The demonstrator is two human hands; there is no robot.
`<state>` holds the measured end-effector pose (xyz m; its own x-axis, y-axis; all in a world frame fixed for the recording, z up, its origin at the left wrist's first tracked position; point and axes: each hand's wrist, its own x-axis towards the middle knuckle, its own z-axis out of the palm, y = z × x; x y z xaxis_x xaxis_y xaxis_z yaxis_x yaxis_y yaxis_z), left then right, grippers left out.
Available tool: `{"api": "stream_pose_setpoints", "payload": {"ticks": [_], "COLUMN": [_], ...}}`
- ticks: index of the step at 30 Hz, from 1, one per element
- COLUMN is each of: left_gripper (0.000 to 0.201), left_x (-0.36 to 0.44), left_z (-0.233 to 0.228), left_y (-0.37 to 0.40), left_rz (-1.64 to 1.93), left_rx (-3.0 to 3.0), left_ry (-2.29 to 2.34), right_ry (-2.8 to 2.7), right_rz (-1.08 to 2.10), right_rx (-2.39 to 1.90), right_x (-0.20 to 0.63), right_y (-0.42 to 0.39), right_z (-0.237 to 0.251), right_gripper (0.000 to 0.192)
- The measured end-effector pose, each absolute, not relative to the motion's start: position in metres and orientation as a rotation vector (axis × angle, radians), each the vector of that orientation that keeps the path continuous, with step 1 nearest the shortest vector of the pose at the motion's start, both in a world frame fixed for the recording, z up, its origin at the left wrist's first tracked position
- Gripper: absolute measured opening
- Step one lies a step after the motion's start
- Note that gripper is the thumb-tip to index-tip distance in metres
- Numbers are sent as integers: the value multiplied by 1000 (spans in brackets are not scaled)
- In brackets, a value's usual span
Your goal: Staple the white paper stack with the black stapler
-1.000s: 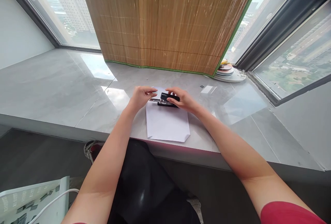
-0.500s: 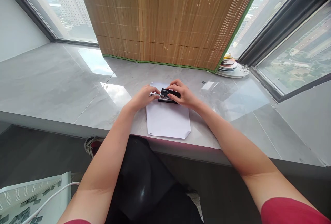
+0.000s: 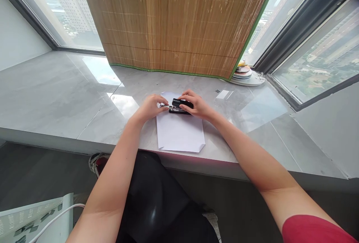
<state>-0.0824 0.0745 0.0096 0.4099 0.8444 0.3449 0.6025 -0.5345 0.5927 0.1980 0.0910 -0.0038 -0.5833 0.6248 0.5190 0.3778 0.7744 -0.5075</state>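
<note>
A black stapler (image 3: 176,102) rests near the top of some white paper (image 3: 181,134) on the stone ledge. My right hand (image 3: 198,105) is wrapped round its right part, thumb in front and fingers over the top. At the stapler's left end, my left hand (image 3: 150,107) pinches a thin silvery metal piece (image 3: 162,105), which looks like the stapler's inner slide. Whether that piece is still joined to the stapler I cannot tell. The paper's lower corners are creased or folded.
A bamboo blind (image 3: 174,22) hangs behind the ledge (image 3: 67,101). Stacked plates (image 3: 246,76) stand at the back right. Small flat scraps (image 3: 223,94) lie right of the paper. Below left is a white perforated appliance (image 3: 36,217) with a cable (image 3: 56,218).
My left hand has shifted slightly left with the metal piece, which reaches a little farther from the stapler. My right hand keeps its hold. The whole view has shifted slightly.
</note>
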Motion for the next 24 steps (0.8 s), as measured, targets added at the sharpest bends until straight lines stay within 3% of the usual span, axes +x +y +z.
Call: {"api": "stream_pose_setpoints", "payload": {"ticks": [13, 17, 24], "left_gripper": [21, 35, 36], "left_x": [-98, -89, -77], "left_z": [8, 12, 21], "left_y": [72, 67, 58], "left_rz": [969, 1047, 1100], "left_rx": [2209, 2192, 2213], "left_ry": [1375, 1287, 1075], "right_ry": [-2315, -2249, -2243], "right_rz": [471, 477, 490], "right_rx": [-772, -790, -641], "right_x": [191, 189, 188], "right_y": [89, 86, 68], "right_z": [-3, -5, 16], "right_gripper": [35, 32, 29]}}
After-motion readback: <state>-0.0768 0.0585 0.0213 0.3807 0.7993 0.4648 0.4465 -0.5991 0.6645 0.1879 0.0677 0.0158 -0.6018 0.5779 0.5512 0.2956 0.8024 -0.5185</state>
